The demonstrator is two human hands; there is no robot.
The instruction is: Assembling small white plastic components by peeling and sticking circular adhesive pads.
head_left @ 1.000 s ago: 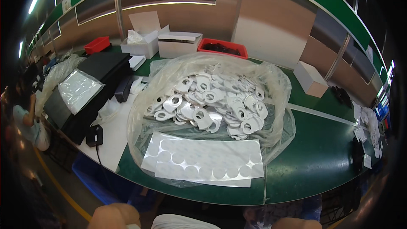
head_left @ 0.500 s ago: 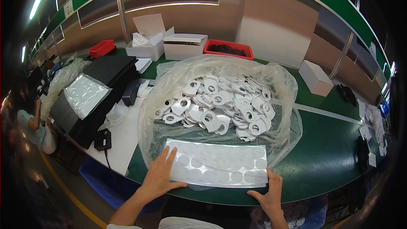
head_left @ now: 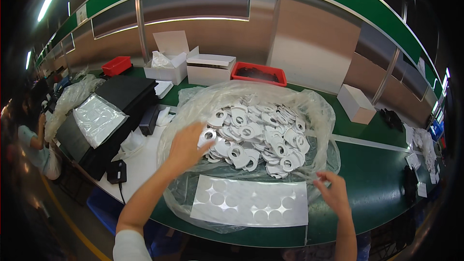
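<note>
A pile of flat white ring-shaped foam pieces is heaped in a crinkled clear plastic bag mid-tabletop. One ring is pinched by the left hand. The bag's edge is gripped by the right hand, beside a glossy sheet of round stickers near the front edge.

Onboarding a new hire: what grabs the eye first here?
The heap of white ring-shaped parts in a clear plastic bag at the bench's centre. The left hand reaches into the heap's left edge; in front lies a grey sheet of round pads, the right hand at its right corner.
</note>
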